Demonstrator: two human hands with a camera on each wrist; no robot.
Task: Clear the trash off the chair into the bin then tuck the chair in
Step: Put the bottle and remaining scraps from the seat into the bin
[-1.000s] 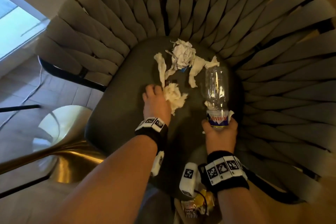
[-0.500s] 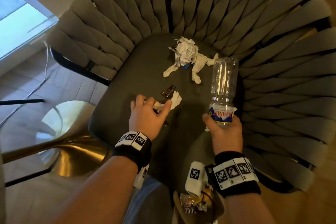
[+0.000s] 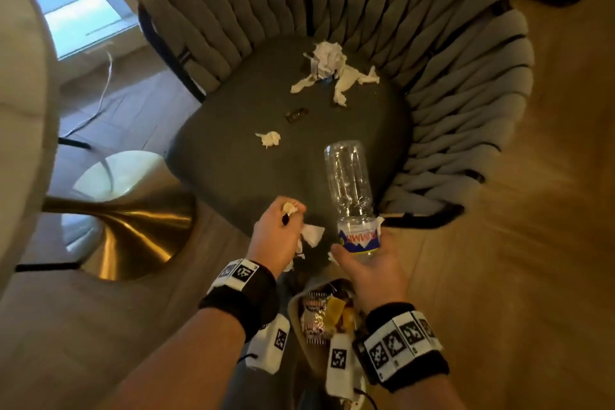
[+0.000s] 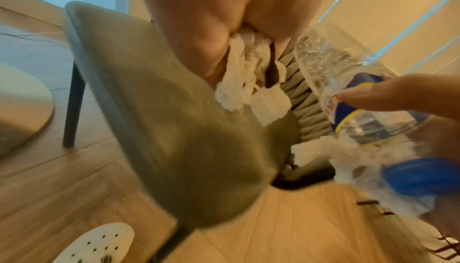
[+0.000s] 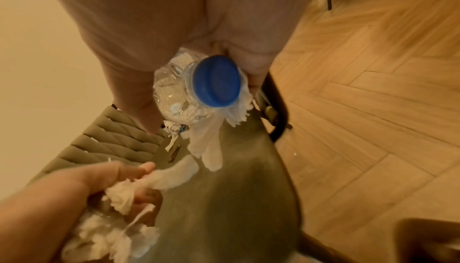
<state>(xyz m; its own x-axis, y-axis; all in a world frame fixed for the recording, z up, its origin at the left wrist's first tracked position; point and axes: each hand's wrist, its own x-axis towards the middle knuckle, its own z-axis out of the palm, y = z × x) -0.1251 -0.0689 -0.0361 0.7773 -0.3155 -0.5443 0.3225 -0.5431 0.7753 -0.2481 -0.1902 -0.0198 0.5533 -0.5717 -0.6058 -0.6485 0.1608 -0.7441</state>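
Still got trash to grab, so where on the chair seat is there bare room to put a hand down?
Bare: the seat's left half, between small tissue scrap and front edge. Crowded: the back, around the paper pile and dark wrapper.

The left hand (image 3: 278, 236) has withdrawn from the middle of the chair seat (image 3: 216, 160) to its near edge, its fingers (image 5: 139, 169) now closed around a wad of white tissue (image 4: 248, 82) gathered from the seat. The right hand (image 3: 367, 263) has drawn the plastic bottle (image 3: 349, 183) back toward the near edge, above the bin (image 3: 299, 323). A small tissue scrap (image 3: 269, 138) and a dark wrapper (image 3: 297, 115) now lie exposed mid-seat.
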